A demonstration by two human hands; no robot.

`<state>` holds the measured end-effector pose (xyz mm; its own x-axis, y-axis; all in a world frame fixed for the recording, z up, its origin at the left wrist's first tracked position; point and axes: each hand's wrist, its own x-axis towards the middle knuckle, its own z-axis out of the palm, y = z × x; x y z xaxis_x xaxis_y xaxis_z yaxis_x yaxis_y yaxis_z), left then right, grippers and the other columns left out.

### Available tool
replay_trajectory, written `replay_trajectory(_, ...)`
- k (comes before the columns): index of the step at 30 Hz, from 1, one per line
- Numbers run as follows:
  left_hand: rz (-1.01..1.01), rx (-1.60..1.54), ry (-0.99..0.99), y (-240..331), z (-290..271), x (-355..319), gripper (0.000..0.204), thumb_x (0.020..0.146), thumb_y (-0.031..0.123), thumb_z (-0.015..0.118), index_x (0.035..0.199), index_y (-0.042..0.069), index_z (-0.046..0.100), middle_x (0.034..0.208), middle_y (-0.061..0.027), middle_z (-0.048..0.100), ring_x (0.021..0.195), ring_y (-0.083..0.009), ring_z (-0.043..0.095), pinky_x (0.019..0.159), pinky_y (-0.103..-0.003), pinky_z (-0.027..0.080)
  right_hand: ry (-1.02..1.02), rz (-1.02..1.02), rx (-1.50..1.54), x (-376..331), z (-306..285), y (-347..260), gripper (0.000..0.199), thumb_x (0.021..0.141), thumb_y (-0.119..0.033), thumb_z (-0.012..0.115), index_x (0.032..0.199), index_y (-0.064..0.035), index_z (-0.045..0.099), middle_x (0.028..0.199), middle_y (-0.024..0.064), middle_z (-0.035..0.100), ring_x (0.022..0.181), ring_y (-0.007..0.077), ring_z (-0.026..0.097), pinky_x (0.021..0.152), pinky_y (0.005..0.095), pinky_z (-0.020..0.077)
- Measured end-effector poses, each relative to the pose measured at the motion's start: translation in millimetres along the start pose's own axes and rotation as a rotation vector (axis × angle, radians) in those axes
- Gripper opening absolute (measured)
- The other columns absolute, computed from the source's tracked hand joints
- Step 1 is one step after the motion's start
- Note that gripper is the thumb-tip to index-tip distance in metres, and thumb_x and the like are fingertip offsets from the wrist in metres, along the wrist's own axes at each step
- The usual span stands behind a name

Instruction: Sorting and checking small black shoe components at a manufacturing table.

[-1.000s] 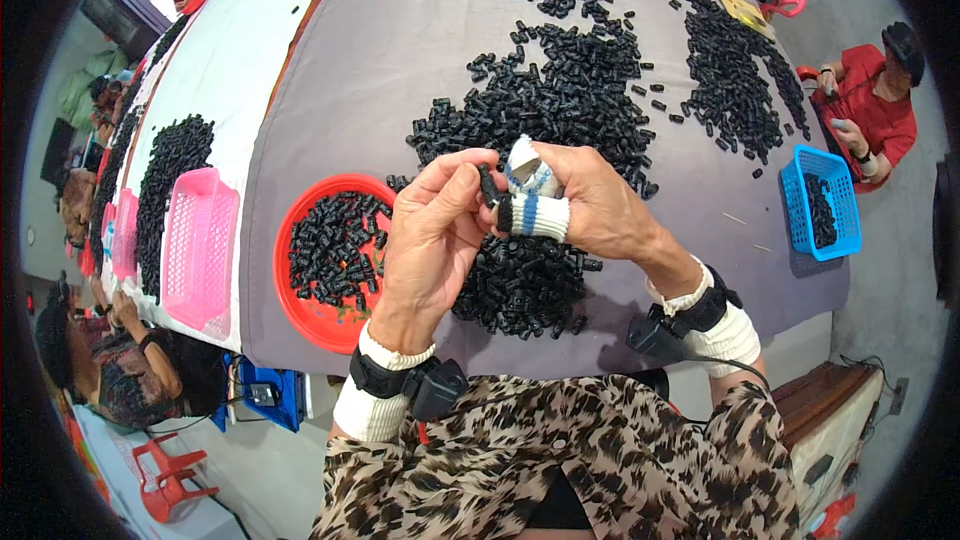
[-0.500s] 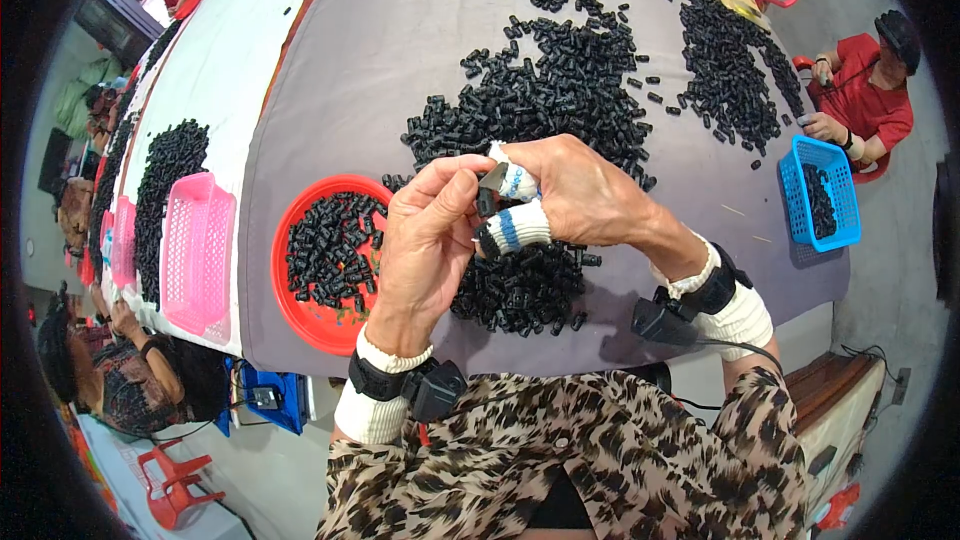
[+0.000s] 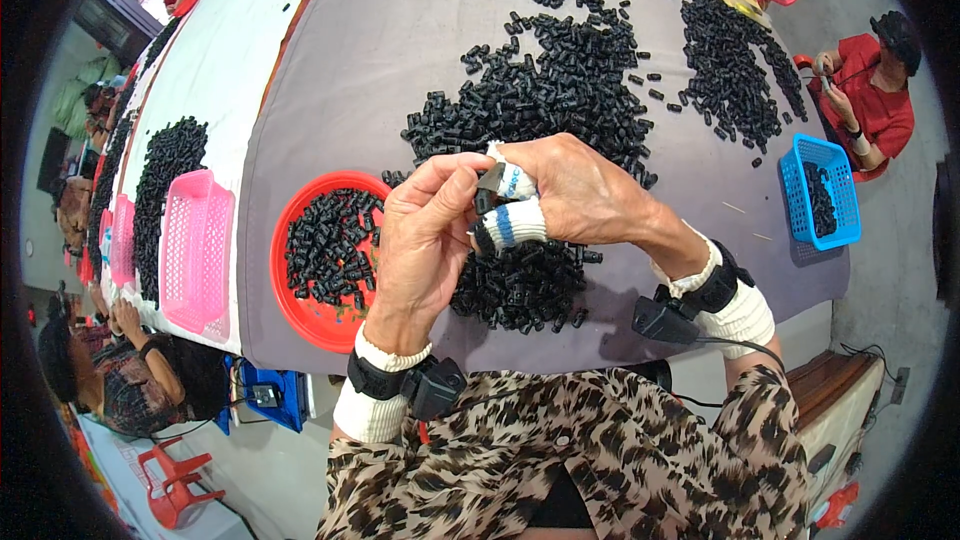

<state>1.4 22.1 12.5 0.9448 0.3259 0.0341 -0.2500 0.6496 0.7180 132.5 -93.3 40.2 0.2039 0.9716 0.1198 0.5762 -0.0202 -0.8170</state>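
Above the table my two hands meet in the middle of the view. My left hand (image 3: 420, 225) is closed, thumb and fingertips pinching a small black cylindrical plastic piece (image 3: 485, 201). My right hand (image 3: 590, 190) is curled against it, with white knitted, blue-striped covers (image 3: 515, 223) on two of its fingers. A flat, dark grey blade (image 3: 491, 177) shows at the right fingertips and touches the black piece. How the right thumb grips it is hidden. Below and beyond the hands lie heaps of similar black pieces (image 3: 560, 90).
Left of my hands stands a round red tray (image 3: 284, 295) part-filled with black pieces. A blue basket (image 3: 845, 202) sits at the right edge, near a co-worker in red (image 3: 875, 90). A pink basket (image 3: 198, 270) stands on the neighbouring white-covered table. More people sit at left.
My hands keep nearly the same place; the blade and black piece have tilted slightly between the fingers. The co-worker at right has raised both hands away from the blue basket.
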Motion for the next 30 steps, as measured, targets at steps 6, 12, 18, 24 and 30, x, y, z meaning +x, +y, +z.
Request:
replay_trajectory(6,0.011,0.066,0.065,-1.9,1.1,0.6,0.017,0.088,0.013,0.057,0.099,0.0,0.06,0.087,-0.003,0.063,0.071,-0.0053,0.057,0.06,-0.019,0.048,0.005,-0.03,0.012,-0.7,1.1,-1.6,0.037,0.075,-0.032,0.069,0.088,-0.0002,0.054,0.066,0.0082,0.055,0.059,0.0176,0.051,0.056,0.0325,0.0426)
replay_trajectory(12,0.014,0.108,0.13,0.4,0.9,1.7,0.017,0.088,0.012,0.057,0.099,0.0,0.06,0.087,-0.0029,0.063,0.072,-0.0052,0.057,0.062,-0.019,0.048,0.026,-0.049,0.008,0.0,3.9,-0.2,0.033,0.076,-0.028,0.069,0.089,-0.0004,0.055,0.067,0.0062,0.055,0.06,0.0155,0.052,0.056,0.0305,0.0426)
replay_trajectory(18,-0.001,-0.037,0.068,-0.6,5.1,2.0,0.019,0.09,0.012,0.054,0.102,-0.001,0.058,0.09,-0.0049,0.062,0.079,-0.0098,0.059,0.072,-0.023,0.049,0.03,0.078,0.092,-1.2,-1.6,-4.9,0.035,0.07,-0.026,0.074,0.086,-0.0007,0.056,0.069,0.0036,0.056,0.064,0.0118,0.051,0.06,0.0279,0.0433)
replay_trajectory(24,0.007,-0.065,-0.01,-2.6,-1.7,1.3,0.019,0.091,0.012,0.053,0.103,-0.001,0.057,0.095,-0.0068,0.061,0.087,-0.0123,0.059,0.079,-0.026,0.048,0.022,0.036,0.097,-0.3,-1.8,-4.4,0.036,0.068,-0.026,0.075,0.086,-0.0003,0.057,0.07,0.004,0.056,0.064,0.0126,0.051,0.06,0.0286,0.0433)
replay_trajectory(30,0.003,-0.054,0.009,-2.5,0.7,0.2,0.018,0.091,0.012,0.052,0.103,-0.001,0.057,0.096,-0.0071,0.061,0.089,-0.0128,0.058,0.08,-0.027,0.048,-0.004,0.057,0.097,-0.1,-1.4,-4.0,0.036,0.069,-0.025,0.074,0.087,-0.0002,0.057,0.071,0.0051,0.057,0.064,0.0141,0.052,0.061,0.0297,0.0437)
